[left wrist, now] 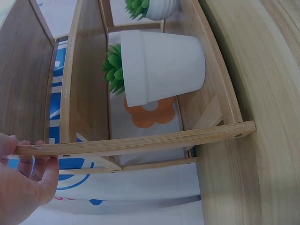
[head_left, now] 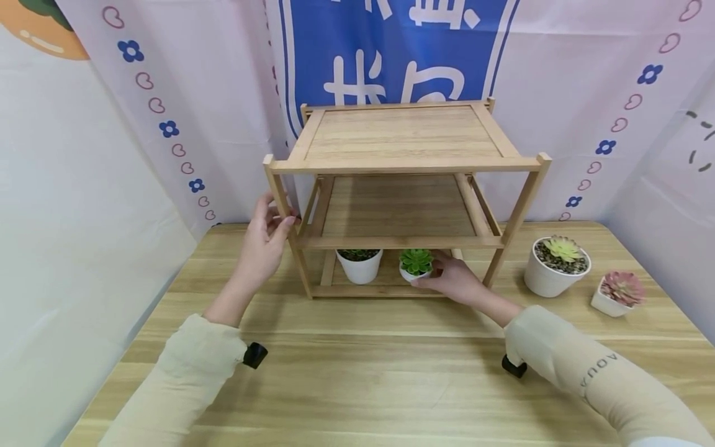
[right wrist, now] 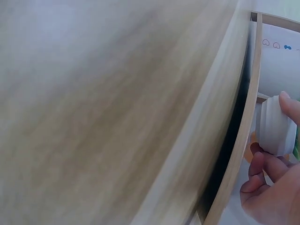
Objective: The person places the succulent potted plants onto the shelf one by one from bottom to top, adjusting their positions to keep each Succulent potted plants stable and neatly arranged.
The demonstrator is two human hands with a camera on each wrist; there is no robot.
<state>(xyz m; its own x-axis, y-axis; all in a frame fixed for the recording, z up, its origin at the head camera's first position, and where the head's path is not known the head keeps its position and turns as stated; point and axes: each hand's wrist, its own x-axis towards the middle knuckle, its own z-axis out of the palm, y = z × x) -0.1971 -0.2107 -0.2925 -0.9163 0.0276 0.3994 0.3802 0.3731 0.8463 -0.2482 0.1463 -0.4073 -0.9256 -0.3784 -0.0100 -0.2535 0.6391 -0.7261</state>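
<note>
A three-tier wooden shelf [head_left: 402, 241] stands on the table, and my left hand [head_left: 267, 239] grips its left front post, thumb in front and fingers curled behind. The left wrist view shows that hand [left wrist: 28, 180] around the same post [left wrist: 154, 143]. At the lowest tier, my right hand [head_left: 454, 279] pinches a small white pot with a green succulent [head_left: 416, 262]. Thumb and fingers hold the ribbed pot [right wrist: 275, 125] from both sides in the right wrist view. A larger white pot with a green plant [head_left: 360, 268] sits to its left on that tier, its top partly hidden by the middle shelf.
Right of the shelf, a white round pot with a pale green succulent [head_left: 555, 266] and a small white pot with a pink succulent [head_left: 619, 293] stand on the wooden table [head_left: 357, 372]. A printed cloth [head_left: 558, 81] hangs behind the shelf.
</note>
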